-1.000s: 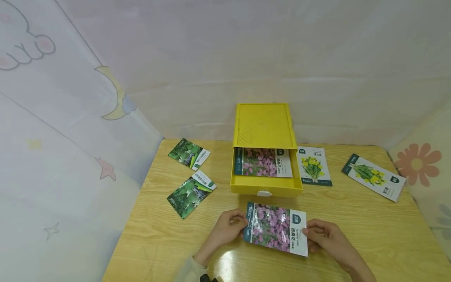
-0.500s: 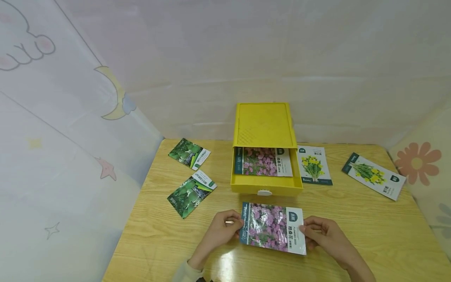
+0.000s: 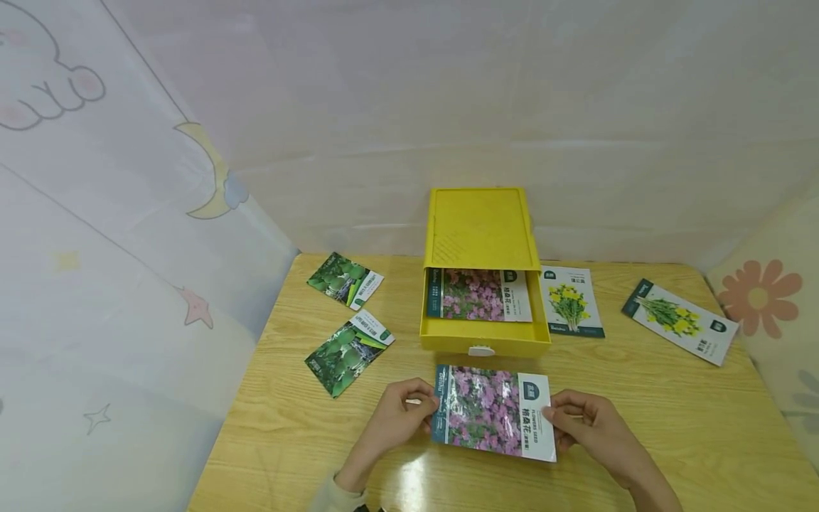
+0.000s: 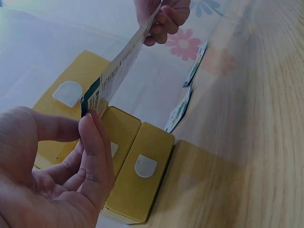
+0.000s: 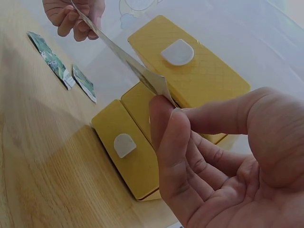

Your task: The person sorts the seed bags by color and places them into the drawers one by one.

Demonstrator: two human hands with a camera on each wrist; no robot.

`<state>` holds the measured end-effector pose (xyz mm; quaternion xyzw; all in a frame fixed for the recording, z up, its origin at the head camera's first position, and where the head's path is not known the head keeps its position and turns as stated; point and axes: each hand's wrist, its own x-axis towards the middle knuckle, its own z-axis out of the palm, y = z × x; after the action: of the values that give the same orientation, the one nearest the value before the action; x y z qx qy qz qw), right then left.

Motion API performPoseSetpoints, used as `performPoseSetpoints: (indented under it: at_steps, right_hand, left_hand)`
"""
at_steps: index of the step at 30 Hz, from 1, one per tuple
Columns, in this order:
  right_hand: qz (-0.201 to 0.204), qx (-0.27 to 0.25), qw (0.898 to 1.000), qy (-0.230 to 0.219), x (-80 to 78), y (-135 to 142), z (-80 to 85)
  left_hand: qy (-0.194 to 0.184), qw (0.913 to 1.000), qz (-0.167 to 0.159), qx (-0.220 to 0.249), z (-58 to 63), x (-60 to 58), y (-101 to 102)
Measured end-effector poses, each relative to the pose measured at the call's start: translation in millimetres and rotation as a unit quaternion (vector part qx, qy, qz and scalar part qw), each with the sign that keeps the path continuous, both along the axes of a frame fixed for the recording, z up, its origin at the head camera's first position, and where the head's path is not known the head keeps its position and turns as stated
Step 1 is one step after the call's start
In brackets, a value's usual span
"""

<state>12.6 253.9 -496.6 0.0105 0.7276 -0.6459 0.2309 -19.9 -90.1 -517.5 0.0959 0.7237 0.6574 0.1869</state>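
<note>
A seed packet (image 3: 486, 412) with pink flowers on its front is stretched between both hands, in front of the yellow drawer box (image 3: 480, 231). At its dark green end, my left hand (image 3: 398, 418) pinches the edge between thumb and fingers. My right hand (image 3: 591, 430) pinches the white end the same way. From the left wrist, the packet's printed back (image 4: 124, 64) appears as a slanted sheet raised off the table. The top drawer (image 3: 448, 343) is pulled out, and a matching pink-flower packet (image 3: 483, 295) lies inside, its far edge hidden under the box top.
Two green seed packets, a farther one (image 3: 344, 279) and a nearer one (image 3: 350, 353), lie left of the box. On the right are two yellow-flower packets, one beside the box (image 3: 571, 302) and one farther out (image 3: 681, 322). Lower drawers (image 5: 126, 149) are closed.
The held packet has shifted slightly left and lies a bit flatter to view. My left hand has moved a little left with it; my right hand has barely moved.
</note>
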Motion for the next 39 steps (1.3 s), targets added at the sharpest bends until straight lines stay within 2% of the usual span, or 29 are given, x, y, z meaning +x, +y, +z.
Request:
performPoseSetpoints:
  at_steps: [12,19,27,39]
  right_hand:
    - [-0.002,-0.002,1.0,0.018,0.9,-4,7.0]
    - [-0.011,0.011,1.0,0.015,0.9,-10,17.7]
    - [-0.015,0.016,0.999,0.035,2.6,-14,27.8]
    - [-0.004,0.014,0.998,0.059,4.1,-16,40.4]
  left_hand:
    - [0.006,1.0,-0.001,0.001,10.7,2.3,-5]
    - [0.009,0.9999,0.003,-0.009,22.8,3.6,-8]
    - [0.005,0.9999,0.001,-0.015,25.8,2.9,-11]
    - [0.007,0.9999,-0.008,0.012,44.7,5.4,-14]
